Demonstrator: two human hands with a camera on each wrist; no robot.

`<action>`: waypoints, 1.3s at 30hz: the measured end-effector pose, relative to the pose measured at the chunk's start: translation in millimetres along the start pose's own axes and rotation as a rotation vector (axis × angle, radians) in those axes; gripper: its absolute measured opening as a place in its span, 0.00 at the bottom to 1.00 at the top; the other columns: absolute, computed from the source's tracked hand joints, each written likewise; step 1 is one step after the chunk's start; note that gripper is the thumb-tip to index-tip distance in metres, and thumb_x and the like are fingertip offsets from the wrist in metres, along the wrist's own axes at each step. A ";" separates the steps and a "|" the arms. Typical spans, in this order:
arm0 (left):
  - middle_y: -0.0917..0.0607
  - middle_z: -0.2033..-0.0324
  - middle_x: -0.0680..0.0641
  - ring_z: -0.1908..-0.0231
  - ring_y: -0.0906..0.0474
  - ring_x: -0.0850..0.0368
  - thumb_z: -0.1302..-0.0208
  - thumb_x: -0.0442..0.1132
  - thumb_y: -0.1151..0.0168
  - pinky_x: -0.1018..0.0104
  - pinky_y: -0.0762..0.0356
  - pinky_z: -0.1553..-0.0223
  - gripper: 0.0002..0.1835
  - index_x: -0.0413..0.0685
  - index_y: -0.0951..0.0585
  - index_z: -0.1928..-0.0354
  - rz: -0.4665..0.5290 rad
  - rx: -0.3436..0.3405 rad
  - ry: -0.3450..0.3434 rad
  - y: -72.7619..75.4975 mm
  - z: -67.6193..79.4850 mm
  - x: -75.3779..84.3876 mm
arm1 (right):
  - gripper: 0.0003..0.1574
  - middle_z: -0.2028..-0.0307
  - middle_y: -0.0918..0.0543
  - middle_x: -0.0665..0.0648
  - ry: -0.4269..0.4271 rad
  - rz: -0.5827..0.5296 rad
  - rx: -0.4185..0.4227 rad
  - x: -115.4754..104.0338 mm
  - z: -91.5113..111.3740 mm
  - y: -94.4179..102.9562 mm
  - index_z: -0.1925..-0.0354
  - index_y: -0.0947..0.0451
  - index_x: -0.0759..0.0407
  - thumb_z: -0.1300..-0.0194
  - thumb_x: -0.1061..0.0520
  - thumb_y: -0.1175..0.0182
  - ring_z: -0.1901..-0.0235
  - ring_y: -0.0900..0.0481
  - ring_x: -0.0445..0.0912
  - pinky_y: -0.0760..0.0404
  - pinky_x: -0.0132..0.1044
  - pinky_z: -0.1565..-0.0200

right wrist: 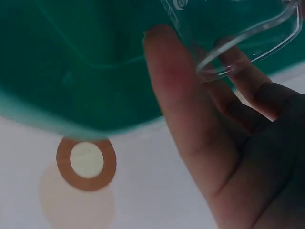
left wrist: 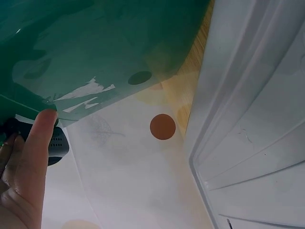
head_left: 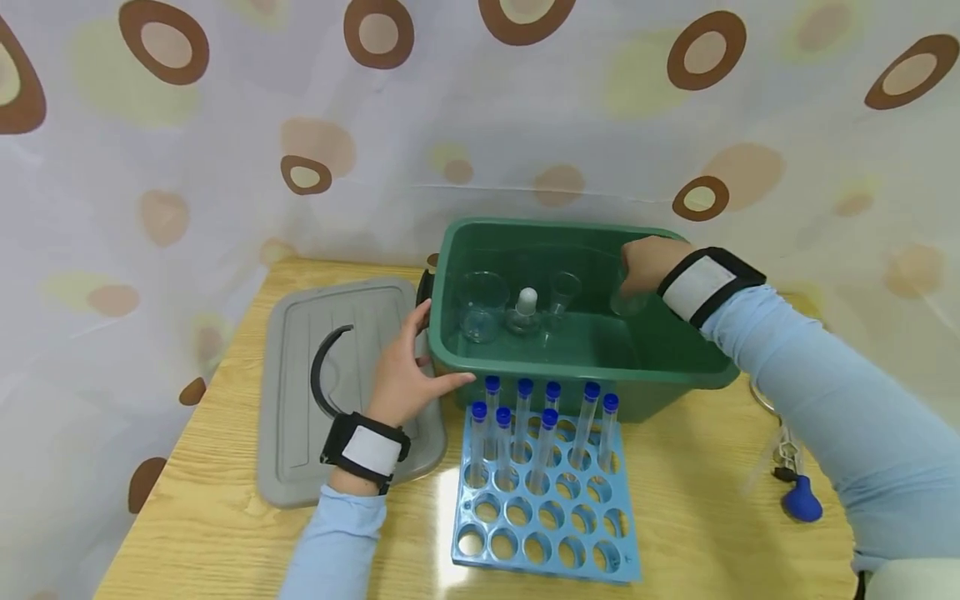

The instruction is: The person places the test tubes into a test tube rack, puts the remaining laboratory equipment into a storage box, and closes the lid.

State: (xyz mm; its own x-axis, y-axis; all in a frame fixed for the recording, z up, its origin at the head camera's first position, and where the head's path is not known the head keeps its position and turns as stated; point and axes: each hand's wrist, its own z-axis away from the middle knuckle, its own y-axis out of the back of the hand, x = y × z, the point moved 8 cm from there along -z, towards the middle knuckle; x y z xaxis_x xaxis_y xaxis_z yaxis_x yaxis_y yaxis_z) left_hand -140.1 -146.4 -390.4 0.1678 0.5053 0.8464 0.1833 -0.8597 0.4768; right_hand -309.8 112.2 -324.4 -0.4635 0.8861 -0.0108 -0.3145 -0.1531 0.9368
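My right hand reaches into the green bin at its right side. It holds a clear glass beaker near the rim, thumb on one side and fingers on the other, in the right wrist view. My left hand rests at the bin's front left corner with the fingers spread. In the left wrist view a straight finger touches the bin wall, near a black handle. Inside the bin stand a large beaker, an alcohol lamp with a white cap and a small flared glass.
A blue rack with several blue-capped test tubes stands before the bin. The grey lid with a black handle lies left. A blue rubber bulb and small metal items lie right. A patterned curtain hangs behind.
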 end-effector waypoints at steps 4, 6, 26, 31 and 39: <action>0.29 0.38 0.41 0.41 0.29 0.45 0.58 0.42 0.23 0.53 0.21 0.52 0.56 0.50 0.47 0.29 0.007 0.005 -0.002 -3.5 4.6 3.4 | 0.30 0.54 0.20 0.70 -0.010 0.018 -0.044 2.7 -19.2 -20.0 0.50 0.27 0.73 0.49 0.55 0.38 0.64 0.22 0.55 0.23 0.47 0.61; 0.29 0.38 0.41 0.41 0.29 0.45 0.58 0.43 0.23 0.54 0.21 0.52 0.56 0.50 0.47 0.28 0.008 0.001 -0.005 -5.9 7.1 5.2 | 0.29 0.55 0.20 0.70 -0.007 0.015 -0.073 3.2 -24.2 -29.2 0.52 0.28 0.74 0.48 0.55 0.38 0.65 0.24 0.55 0.24 0.47 0.61; 0.31 0.37 0.43 0.39 0.32 0.49 0.59 0.42 0.22 0.56 0.22 0.52 0.58 0.51 0.48 0.28 0.021 -0.024 -0.005 -9.2 29.3 26.1 | 0.19 0.64 0.18 0.65 0.011 0.022 -0.171 -18.3 -14.5 -58.8 0.62 0.23 0.70 0.45 0.55 0.39 0.69 0.24 0.52 0.25 0.44 0.65; 0.30 0.37 0.43 0.39 0.31 0.49 0.60 0.43 0.22 0.55 0.22 0.51 0.58 0.52 0.48 0.28 0.025 -0.027 -0.013 -9.9 30.5 31.6 | 0.21 0.65 0.17 0.67 0.017 0.009 -0.152 -13.7 -10.8 -61.5 0.63 0.22 0.72 0.47 0.54 0.36 0.67 0.21 0.54 0.22 0.47 0.63; 0.30 0.38 0.43 0.42 0.29 0.48 0.61 0.43 0.22 0.56 0.21 0.53 0.58 0.50 0.47 0.28 0.020 -0.054 -0.045 -18.5 32.2 39.9 | 0.30 0.60 0.19 0.72 -0.029 0.011 -0.175 1.9 5.9 -78.0 0.58 0.24 0.76 0.48 0.51 0.33 0.61 0.20 0.60 0.22 0.52 0.56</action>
State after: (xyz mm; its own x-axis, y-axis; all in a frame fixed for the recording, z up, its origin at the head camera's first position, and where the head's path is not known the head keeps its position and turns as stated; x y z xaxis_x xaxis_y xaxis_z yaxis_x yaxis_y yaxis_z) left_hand -105.6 -107.9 -373.1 0.2149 0.4898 0.8450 0.1269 -0.8718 0.4731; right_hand -281.3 128.4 -395.4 -0.4447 0.8956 0.0117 -0.4499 -0.2347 0.8617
